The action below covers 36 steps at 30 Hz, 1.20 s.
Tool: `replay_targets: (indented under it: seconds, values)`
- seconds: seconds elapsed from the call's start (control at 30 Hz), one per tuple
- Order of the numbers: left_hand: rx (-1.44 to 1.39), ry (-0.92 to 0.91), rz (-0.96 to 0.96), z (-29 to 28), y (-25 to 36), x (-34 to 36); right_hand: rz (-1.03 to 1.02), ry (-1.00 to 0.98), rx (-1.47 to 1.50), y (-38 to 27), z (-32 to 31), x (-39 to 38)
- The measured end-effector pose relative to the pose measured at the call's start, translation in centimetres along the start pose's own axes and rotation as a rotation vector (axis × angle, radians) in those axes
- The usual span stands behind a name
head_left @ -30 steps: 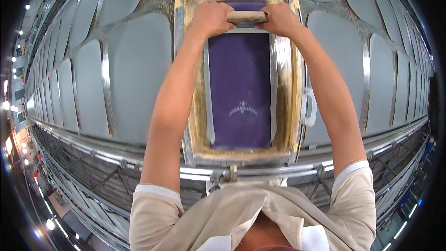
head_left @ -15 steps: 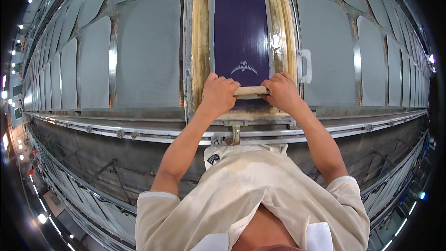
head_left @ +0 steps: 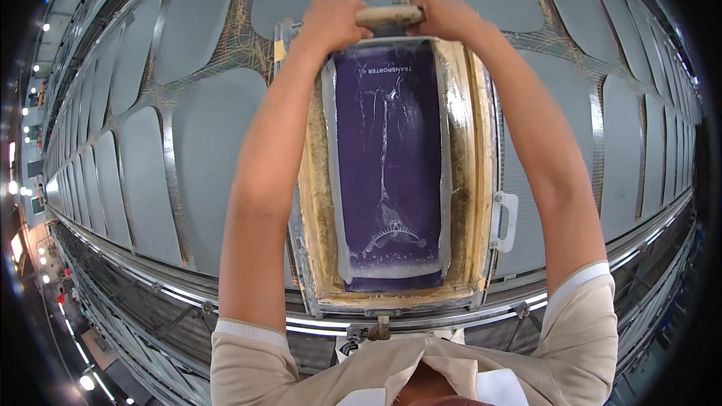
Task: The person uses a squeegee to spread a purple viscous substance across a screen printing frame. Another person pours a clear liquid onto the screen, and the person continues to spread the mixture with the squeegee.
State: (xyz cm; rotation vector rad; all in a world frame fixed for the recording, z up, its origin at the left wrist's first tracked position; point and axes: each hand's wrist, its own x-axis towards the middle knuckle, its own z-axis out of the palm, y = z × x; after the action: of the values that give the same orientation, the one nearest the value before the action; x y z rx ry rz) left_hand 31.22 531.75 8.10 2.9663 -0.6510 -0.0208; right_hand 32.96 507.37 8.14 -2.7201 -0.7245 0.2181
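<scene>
Both my hands grip a squeegee (head_left: 389,16) with a pale wooden handle at the far end of a screen printing frame (head_left: 481,180). My left hand (head_left: 331,24) is wrapped round its left end, and my right hand (head_left: 451,15) round its right end. The squeegee's blade is mostly hidden behind the frame's far rim and my hands. Below it lies the purple mesh (head_left: 410,150) of the screen, bearing small lettering and a crown-like arc design. Whitish ink streaks run down its middle, and a pale band of ink crosses its near end.
Grey rounded panels (head_left: 218,158) lie in rows on the long table to both sides and beyond. A white handle (head_left: 505,222) sticks out from the frame's right side. A metal rail (head_left: 316,328) runs along the table's near edge.
My hands have moved the squeegee from the near end of the screen to its far end. Whitish streaks now show on the purple mesh, and the view has shifted forward.
</scene>
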Motion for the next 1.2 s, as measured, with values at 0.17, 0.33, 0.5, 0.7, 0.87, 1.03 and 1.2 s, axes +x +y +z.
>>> replay_targets:
  seconds: [0.17,0.33,0.5,0.7,0.87,1.03,1.2]
  values:
    - [-0.090,-0.099,-0.078,-0.3,1.1,-0.2,0.085,0.011,-0.001,-0.1,0.7,-0.6]
    - [-0.037,0.081,-0.035,0.2,4.2,-7.4,0.016,0.038,-0.082,-3.4,2.1,-6.9]
    - [-0.147,-0.012,0.012,0.1,10.6,-20.1,0.016,0.010,-0.043,-9.8,4.5,-19.8]
    - [-0.204,0.003,0.030,0.8,19.5,-37.5,0.029,-0.146,0.033,-18.2,7.5,-36.5]
    - [-0.199,0.071,-0.006,1.2,21.7,-41.5,0.038,-0.141,0.350,-19.0,5.1,-39.7]
    - [-0.100,-0.037,0.063,0.4,21.8,-41.9,0.670,0.679,0.106,-5.2,9.6,-35.7]
    - [-0.076,0.015,0.051,1.3,21.7,-43.5,0.715,0.538,0.394,-3.3,10.9,-35.7]
